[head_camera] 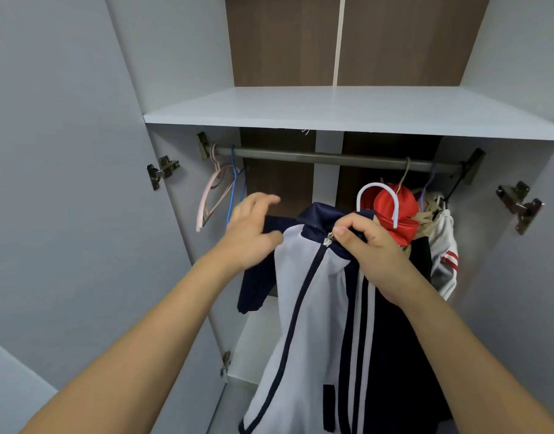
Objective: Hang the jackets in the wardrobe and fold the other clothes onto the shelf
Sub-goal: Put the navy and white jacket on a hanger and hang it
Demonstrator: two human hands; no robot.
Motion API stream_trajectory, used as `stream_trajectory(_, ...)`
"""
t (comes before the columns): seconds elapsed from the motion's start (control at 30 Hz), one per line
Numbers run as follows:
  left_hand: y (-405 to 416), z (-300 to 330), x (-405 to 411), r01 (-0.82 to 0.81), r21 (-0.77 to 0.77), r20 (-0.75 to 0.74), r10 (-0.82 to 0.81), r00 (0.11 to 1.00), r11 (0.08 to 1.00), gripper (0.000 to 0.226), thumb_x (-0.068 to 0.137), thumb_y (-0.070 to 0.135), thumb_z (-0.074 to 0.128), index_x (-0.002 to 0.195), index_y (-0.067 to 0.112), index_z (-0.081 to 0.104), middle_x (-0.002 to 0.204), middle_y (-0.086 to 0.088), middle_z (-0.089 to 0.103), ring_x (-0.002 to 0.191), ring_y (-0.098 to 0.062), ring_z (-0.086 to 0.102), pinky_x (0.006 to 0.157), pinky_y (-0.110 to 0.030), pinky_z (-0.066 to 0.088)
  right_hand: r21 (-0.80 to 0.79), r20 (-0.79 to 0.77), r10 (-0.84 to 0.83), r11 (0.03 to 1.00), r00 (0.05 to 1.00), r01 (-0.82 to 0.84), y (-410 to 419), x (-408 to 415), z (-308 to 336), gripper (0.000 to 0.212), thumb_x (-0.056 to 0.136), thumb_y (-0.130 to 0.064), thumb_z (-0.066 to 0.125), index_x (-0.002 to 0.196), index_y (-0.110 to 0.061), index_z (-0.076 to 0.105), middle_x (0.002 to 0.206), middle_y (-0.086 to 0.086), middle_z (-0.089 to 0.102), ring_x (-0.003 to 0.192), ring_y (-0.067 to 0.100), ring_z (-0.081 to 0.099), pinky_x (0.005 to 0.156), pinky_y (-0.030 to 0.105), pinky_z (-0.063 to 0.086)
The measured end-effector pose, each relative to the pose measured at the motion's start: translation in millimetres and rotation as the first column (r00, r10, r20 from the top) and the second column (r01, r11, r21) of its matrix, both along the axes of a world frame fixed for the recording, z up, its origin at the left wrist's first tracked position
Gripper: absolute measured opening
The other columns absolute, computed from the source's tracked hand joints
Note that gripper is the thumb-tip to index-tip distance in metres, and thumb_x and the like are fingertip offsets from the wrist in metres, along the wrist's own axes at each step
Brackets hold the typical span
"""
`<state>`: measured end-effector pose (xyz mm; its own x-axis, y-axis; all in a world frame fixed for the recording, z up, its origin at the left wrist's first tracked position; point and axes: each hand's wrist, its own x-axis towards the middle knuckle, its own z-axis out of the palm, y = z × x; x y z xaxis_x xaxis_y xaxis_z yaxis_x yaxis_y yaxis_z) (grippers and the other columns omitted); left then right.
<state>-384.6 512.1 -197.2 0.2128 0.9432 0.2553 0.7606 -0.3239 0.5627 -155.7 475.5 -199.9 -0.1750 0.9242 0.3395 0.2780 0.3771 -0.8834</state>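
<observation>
Gripping smooth navy-white jacket (pixel 310 277) collar.

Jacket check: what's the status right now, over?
Right hand pinching jacket collar, white hanger hook not yet on rail. Left hand at its shoulder. Hung clothes crowd right.

My right hand (pixel 368 249) is pinching the white-and-navy jacket's (pixel 313 292) collar beside the zipper pull (pixel 328 239), below the wardrobe rail (pixel 332 158), while my left hand (pixel 250 227) is touching its shoulder, fingers relaxed.
</observation>
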Motion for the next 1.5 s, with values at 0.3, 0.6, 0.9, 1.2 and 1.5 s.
stream_trajectory(0.3, 20.1, -17.2, 31.8, 0.032, 0.241, -0.381, 0.064, 0.922, 0.97, 0.033, 0.1, 0.034, 0.035, 0.068, 0.028, 0.037, 0.061, 0.009, 0.042, 0.061, -0.022, 0.045, 0.058, -0.032, 0.03, -0.035, 0.183, -0.004, 0.999, 0.983, 0.01, -4.8, 9.3, 8.5, 0.02, 0.099, -0.018, 0.055, 0.081, -0.022, 0.064, 0.102, -0.004, 0.055, 0.094, 0.004, 0.049, 0.087, 0.019, 0.035)
stream_trajectory(0.6, 29.4, -17.2, 21.0, -0.019, 0.302, -0.502, 0.176, 0.847, 0.953, 0.021, 0.096, 0.03, 0.036, 0.08, 0.018, 0.044, 0.056, 0.005, 0.04, 0.053, -0.021, 0.046, 0.049, -0.029, 0.026, 0.028, 0.258, -0.168, 0.986, 0.951, 0.166, -7.0, 3.5, 7.8, 0.022, 0.094, -0.015, 0.063, 0.073, -0.01, 0.068, 0.147, -0.008, 0.038, 0.131, 0.003, 0.038, 0.096, 0.021, 0.026)
stream_trajectory(0.9, 25.3, -17.7, -0.1, 0.034, 0.275, -0.551, 0.128, 0.825, 0.961, 0.022, 0.099, 0.033, 0.033, 0.084, 0.021, 0.043, 0.066, 0.003, 0.052, 0.055, -0.012, 0.046, 0.051, -0.028, 0.036, -0.01, 0.186, -0.117, 0.993, 0.976, 0.121, 8.5, -16.2, 19.4, 0.026, 0.093, -0.011, 0.063, 0.067, -0.016, 0.068, 0.12, -0.008, 0.052, 0.122, 0.003, 0.046, 0.1, 0.031, 0.038)
stream_trajectory(1.2, -50.8, -49.0, 31.8, -0.155, 0.434, -0.175, 0.252, 0.952, 0.888, 0.046, 0.088, 0.059, 0.047, 0.064, 0.02, 0.042, 0.061, 0.007, 0.042, 0.058, -0.018, 0.041, 0.062, -0.036, 0.033, 0.164, 0.239, -0.134, 0.982, 0.962, 0.096, 16.0, -35.5, 36.0, 0.025, 0.092, -0.004, 0.061, 0.067, 0.001, 0.063, 0.09, 0.012, 0.061, 0.086, 0.015, 0.055, 0.077, 0.028, 0.044)
stream_trajectory(1.5, -37.3, -75.0, 62.1, 0.017, 0.175, -0.22, 0.022, 0.975, 0.984, 0.044, 0.096, 0.027, 0.046, 0.055, 0.016, 0.034, 0.049, 0.001, 0.038, 0.05, -0.021, 0.039, 0.053, -0.031, 0.026, 0.261, 0.369, -0.311, 0.939, 0.876, 0.224, 33.1, -21.7, 46.6, 0.027, 0.09, -0.001, 0.057, 0.064, 0.005, 0.061, 0.081, 0.023, 0.062, 0.079, 0.031, 0.059, 0.073, 0.041, 0.047)
